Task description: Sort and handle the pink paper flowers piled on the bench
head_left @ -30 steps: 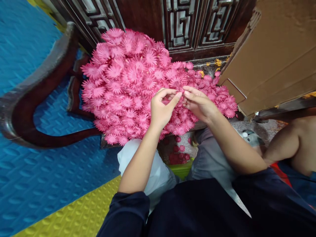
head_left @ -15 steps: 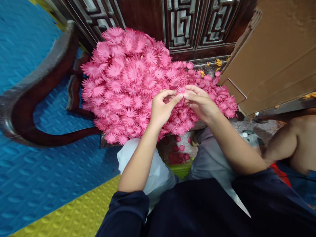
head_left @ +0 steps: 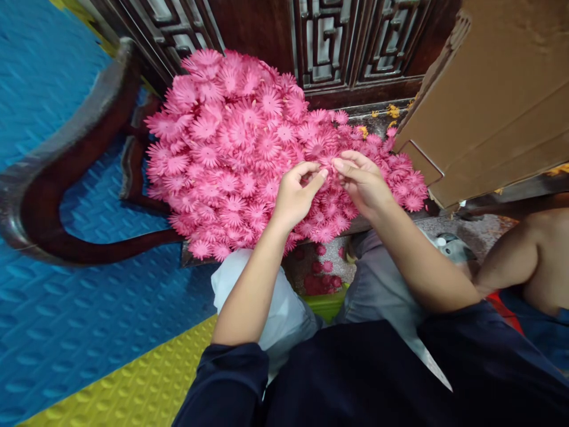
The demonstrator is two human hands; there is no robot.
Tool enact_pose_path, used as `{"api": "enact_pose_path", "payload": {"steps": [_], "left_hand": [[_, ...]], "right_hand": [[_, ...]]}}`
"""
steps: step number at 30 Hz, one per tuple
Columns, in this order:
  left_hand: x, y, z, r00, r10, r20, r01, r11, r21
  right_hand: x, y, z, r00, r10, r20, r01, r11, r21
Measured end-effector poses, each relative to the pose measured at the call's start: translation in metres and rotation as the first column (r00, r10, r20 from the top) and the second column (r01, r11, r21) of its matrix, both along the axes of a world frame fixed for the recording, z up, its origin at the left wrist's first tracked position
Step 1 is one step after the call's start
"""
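A big heap of pink artificial flowers [head_left: 231, 148], with thin fringe-like petals and pale centres, spreads in front of me. Over its right half, my left hand [head_left: 299, 191] is closed, thumb and forefinger pinched together; whatever lies between those fingertips is too small to tell. Just to the right, the thumb and forefinger of my right hand [head_left: 363, 182] pinch what looks like a pink artificial flower, hard to separate from the heap behind. A small gap divides the two sets of fingertips.
Behind the heap stands a dark carved wooden lattice panel [head_left: 326, 47]. A cardboard box [head_left: 493, 107] is at right, a curved wooden armrest [head_left: 66, 237] at left. Loose pink flowers [head_left: 326, 267] lie below, between my knees. Another person's bent limb [head_left: 511, 255] shows at far right.
My fingertips, which were together at one point, have moved slightly apart. The left hand has shifted a little right, the right hand hardly at all. The heap looks the same.
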State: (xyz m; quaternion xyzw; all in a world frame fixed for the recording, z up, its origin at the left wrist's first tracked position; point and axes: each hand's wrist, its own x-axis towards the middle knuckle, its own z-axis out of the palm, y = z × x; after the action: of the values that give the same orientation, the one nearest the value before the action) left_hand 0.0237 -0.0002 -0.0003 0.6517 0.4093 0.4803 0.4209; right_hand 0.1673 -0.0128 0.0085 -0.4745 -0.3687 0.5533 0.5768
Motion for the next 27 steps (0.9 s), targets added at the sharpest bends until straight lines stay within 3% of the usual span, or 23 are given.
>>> {"api": "enact_pose_path", "payload": {"steps": [4,12,19,23,27], "left_hand": [[0.002,0.000,-0.002,0.999,-0.018,0.026,0.019,0.999,-0.037],[0.007,-0.004,0.000,0.988,0.141,0.058,-0.139,0.990,-0.034],[0.021,-0.012,-0.001,0.975,0.214,0.059,-0.214,0.977,-0.010],[0.018,-0.012,0.001,0.955,0.277,0.107,-0.279,0.960,0.009],[-0.009,0.003,0.006,0.889,0.366,0.275,-0.406,0.908,0.103]], "right_hand": [[0.003,0.003,-0.004,0.995,-0.083,0.051,0.083,0.997,0.011],[0.001,0.005,-0.010,0.972,-0.229,0.052,0.228,0.973,0.026],[0.001,0.005,-0.022,0.966,-0.250,0.072,0.239,0.962,0.128],[0.026,0.015,-0.034,0.931,-0.352,0.094,0.340,0.933,0.120],[0.068,0.030,-0.031,0.877,-0.462,0.132,0.450,0.886,0.113]]}}
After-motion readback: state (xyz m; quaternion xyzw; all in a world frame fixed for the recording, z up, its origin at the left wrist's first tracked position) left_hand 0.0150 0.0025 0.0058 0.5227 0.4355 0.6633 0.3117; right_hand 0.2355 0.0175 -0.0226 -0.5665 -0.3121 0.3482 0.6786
